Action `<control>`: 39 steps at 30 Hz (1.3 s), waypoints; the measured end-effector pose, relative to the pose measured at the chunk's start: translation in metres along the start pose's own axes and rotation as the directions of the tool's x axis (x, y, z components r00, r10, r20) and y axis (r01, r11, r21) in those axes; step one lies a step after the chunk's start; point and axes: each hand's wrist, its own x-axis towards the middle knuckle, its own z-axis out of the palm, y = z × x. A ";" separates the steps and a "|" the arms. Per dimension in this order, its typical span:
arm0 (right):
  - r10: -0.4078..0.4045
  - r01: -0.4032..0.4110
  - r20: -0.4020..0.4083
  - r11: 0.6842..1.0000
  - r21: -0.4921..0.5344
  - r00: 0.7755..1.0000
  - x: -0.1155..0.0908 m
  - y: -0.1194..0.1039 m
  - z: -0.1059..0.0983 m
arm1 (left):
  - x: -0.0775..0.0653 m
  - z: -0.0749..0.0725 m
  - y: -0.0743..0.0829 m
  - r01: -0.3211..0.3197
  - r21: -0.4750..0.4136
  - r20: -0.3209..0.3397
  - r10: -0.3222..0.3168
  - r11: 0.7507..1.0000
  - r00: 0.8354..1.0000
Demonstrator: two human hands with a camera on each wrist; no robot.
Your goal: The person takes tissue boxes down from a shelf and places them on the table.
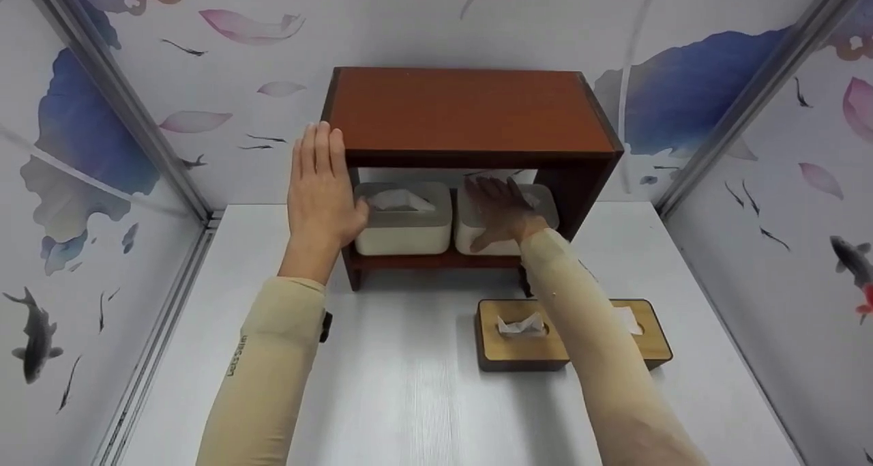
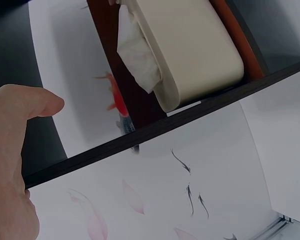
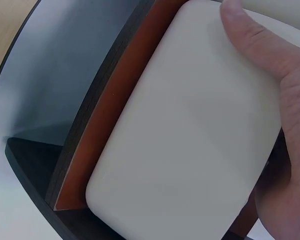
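A reddish-brown wooden shelf [image 1: 470, 108] with dark edges stands against the back wall. Along its left side lies my left hand [image 1: 320, 193], fingers straight, thumb [image 2: 42, 102] apart by the front edge. Inside, on the lower board, a tissue box [image 1: 402, 237] with a cream body and grey lid sits on the left, a tissue poking out. To its right sits a second tissue box [image 3: 185, 125] of the same kind. My right hand [image 1: 501, 210] rests over this one, fingers spread across its lid and thumb [image 3: 255, 40] against its front face.
In front of the shelf, at the right, a long wooden-topped tissue box [image 1: 522, 363] with dark sides lies on the white table [image 1: 409, 411], partly covered by my right forearm. Panels printed with fish and petals, such as the left wall [image 1: 75, 261], close in both sides and the back.
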 end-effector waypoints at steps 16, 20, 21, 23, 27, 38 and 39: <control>-0.045 0.044 -0.025 0.998 -0.048 0.999 0.005 0.005 0.007 | 0.000 -0.001 -0.001 -0.012 -0.016 -0.017 0.011 1.000 1.000; -0.055 0.053 -0.028 0.997 -0.061 0.998 0.005 0.005 0.008 | 0.001 -0.001 -0.001 -0.010 -0.009 -0.006 0.010 1.000 1.000; -0.055 0.053 -0.026 0.997 -0.063 0.998 0.004 0.004 0.008 | 0.001 -0.001 -0.001 -0.009 -0.004 -0.002 0.009 1.000 1.000; -0.054 0.052 -0.029 0.997 -0.057 0.998 0.002 0.004 0.008 | 0.001 0.000 -0.001 -0.008 0.003 0.005 0.008 1.000 1.000; -0.051 0.050 -0.038 0.998 -0.043 0.998 -0.001 0.003 0.008 | 0.001 -0.001 -0.001 -0.008 0.000 0.001 0.008 1.000 1.000; -0.075 0.072 -0.116 0.997 -0.027 0.990 -0.008 0.000 0.012 | 0.001 -0.001 -0.001 -0.002 -0.013 0.006 0.003 1.000 1.000; -0.071 0.069 -0.118 0.997 -0.028 0.990 -0.009 0.000 0.013 | 0.001 0.000 -0.001 -0.002 -0.015 0.006 0.002 1.000 1.000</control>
